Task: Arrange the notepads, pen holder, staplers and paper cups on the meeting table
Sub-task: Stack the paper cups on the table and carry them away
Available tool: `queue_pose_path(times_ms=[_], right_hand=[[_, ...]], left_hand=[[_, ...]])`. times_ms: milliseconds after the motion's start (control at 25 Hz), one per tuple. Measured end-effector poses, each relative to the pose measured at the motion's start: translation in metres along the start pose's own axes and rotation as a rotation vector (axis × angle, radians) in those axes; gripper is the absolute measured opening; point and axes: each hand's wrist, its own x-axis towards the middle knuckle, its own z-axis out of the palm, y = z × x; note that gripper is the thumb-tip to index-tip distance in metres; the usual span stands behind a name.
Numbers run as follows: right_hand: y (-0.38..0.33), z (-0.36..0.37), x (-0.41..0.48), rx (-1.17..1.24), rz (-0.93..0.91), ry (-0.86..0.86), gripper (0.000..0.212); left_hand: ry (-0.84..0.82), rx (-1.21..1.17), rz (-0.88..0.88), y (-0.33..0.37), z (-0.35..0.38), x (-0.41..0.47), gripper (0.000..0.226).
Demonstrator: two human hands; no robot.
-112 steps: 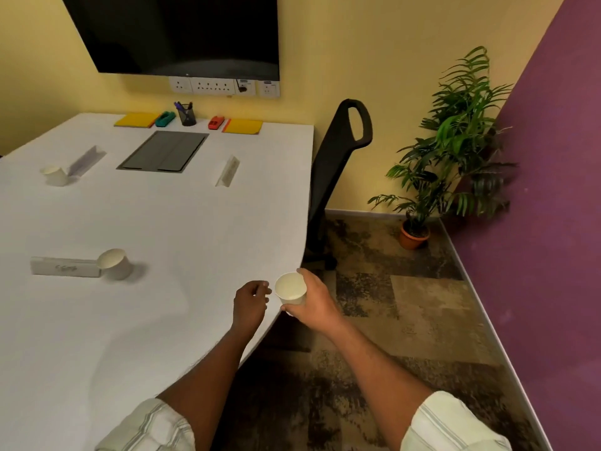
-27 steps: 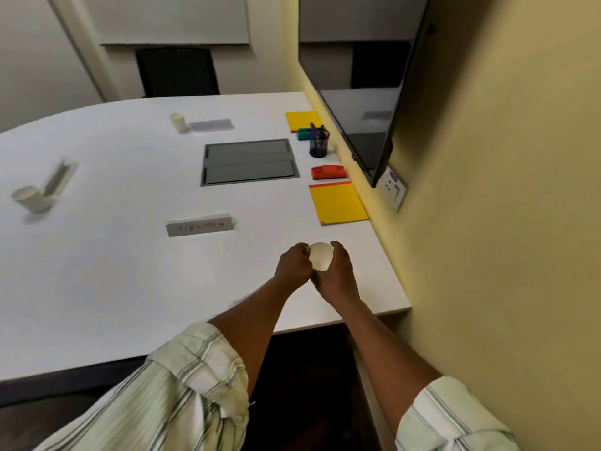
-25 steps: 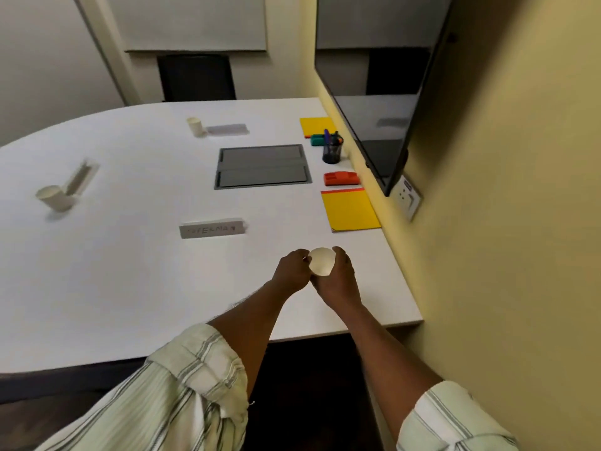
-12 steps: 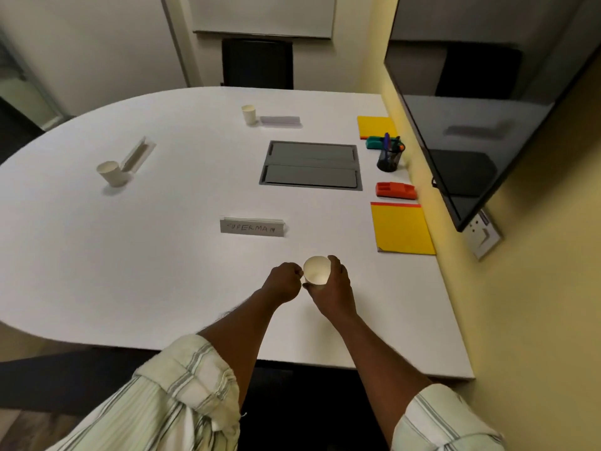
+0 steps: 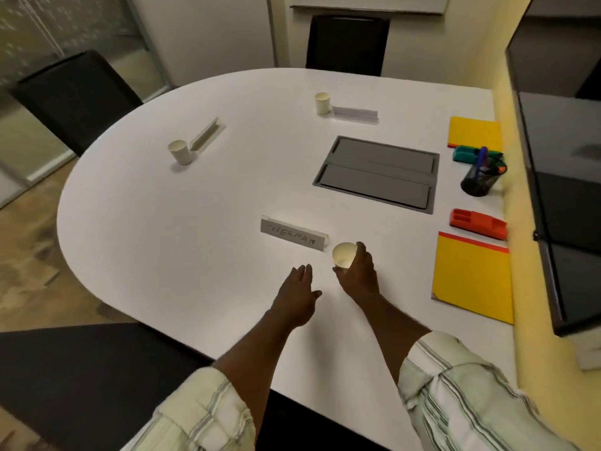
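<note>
My right hand (image 5: 359, 276) grips a white paper cup (image 5: 343, 254) just right of a name card reading SUPERMAN (image 5: 292, 236) on the white meeting table (image 5: 195, 255). My left hand (image 5: 297, 296) hovers flat beside it, fingers apart, holding nothing. Two more paper cups stand by other name cards: one at the left (image 5: 180, 152), one at the far side (image 5: 322, 103). Along the right edge lie a yellow notepad (image 5: 471, 278), a red stapler (image 5: 478, 223), a black mesh pen holder (image 5: 481, 180), a green stapler (image 5: 468, 154) and a second yellow notepad (image 5: 474, 131).
A grey cable hatch (image 5: 377, 172) is set into the table's middle. Black chairs stand at the far end (image 5: 347, 43) and at the left (image 5: 74, 99). A black wall screen (image 5: 562, 157) overhangs the right edge above the notepads.
My left hand has let go of the cup and opened. My right hand has carried the cup forward to the right end of the SUPERMAN card. My view has swung left over the table.
</note>
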Motion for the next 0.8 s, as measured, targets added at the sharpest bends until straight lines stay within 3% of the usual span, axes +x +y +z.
queue_pose_path(times_ms=[360,560,800], right_hand=[[-0.008,0.027,0.073,0.113,0.065,0.0,0.086],[-0.003,0.041,0.084,0.137,0.105,0.028,0.083],[-0.002,0.044,0.082,0.138,0.154,0.025,0.104]], left_hand=[[-0.025,-0.129,-0.151,-0.015,0.022,0.026,0.069],[0.01,-0.208,-0.12,-0.013,0.026,0.038,0.063],[0.025,-0.219,-0.151,-0.012,0.027,0.045,0.059]])
